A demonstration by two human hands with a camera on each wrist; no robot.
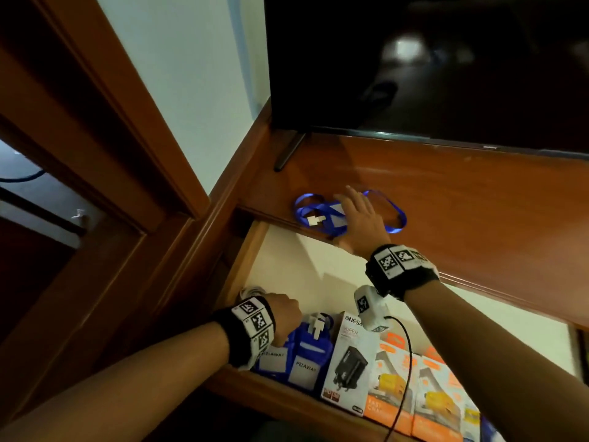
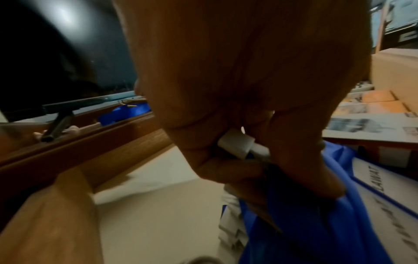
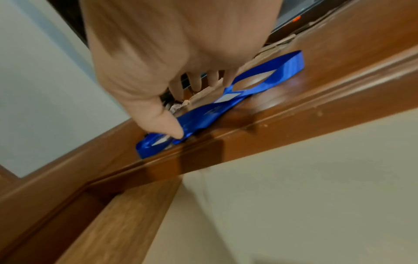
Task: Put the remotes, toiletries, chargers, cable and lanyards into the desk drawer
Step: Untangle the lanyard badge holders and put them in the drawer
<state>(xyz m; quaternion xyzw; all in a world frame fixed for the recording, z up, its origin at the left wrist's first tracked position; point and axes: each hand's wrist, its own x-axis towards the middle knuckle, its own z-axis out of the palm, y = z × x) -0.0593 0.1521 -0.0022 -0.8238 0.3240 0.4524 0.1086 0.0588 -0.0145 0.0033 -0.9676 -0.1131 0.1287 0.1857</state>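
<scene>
Reaching for the last lanyard on the table
Right hand (image 1: 358,218) lies spread, fingers straight, over the blue lanyard (image 1: 307,215) above the open drawer (image 1: 318,269); left hand (image 1: 285,309) grips lanyards (image 1: 302,355) inside it.

The brown wooden tabletop (image 1: 462,199) carries a dark television (image 1: 414,59) on a slanted black foot (image 1: 288,151), and a blue lanyard (image 1: 322,215) lying loosely looped near the front edge. Below that edge, the open drawer (image 1: 245,260) holds more lanyards (image 1: 302,355) and charger boxes (image 1: 353,362) on its pale floor.
</scene>
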